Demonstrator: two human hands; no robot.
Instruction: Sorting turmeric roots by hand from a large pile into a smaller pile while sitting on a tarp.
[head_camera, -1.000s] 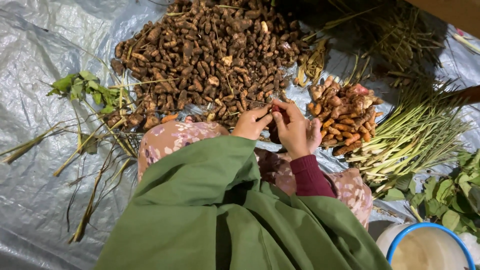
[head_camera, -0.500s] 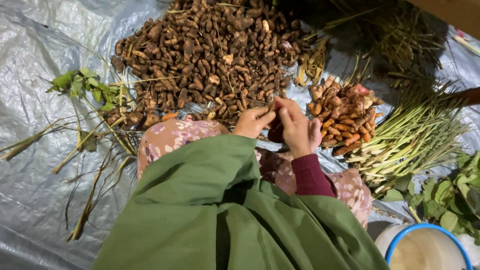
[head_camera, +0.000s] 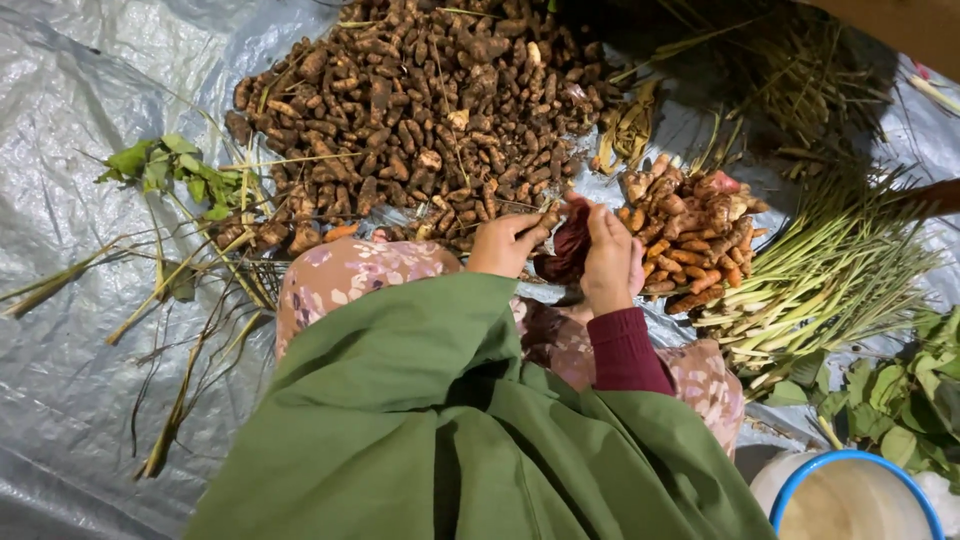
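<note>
My left hand (head_camera: 505, 243) and my right hand (head_camera: 610, 258) meet in front of me, both gripping a dark brown root piece (head_camera: 567, 247) between the fingers. Just beyond them lies a big heap of brown, soil-covered roots (head_camera: 420, 120) on a grey plastic sheet (head_camera: 70, 200). To the right of my right hand sits a smaller pile of cleaner orange-tan roots (head_camera: 695, 230). My green sleeve and floral-clad knees fill the lower middle of the view.
A bundle of pale green stalks (head_camera: 830, 290) lies at the right, with leafy greens (head_camera: 900, 395) below it. Cut stems and leaves (head_camera: 185, 215) are scattered at the left. A white bucket with a blue rim (head_camera: 850, 495) stands at the bottom right.
The hands stay together over the same spot; the fingers have shifted slightly around the dark root piece. The heaps have not moved.
</note>
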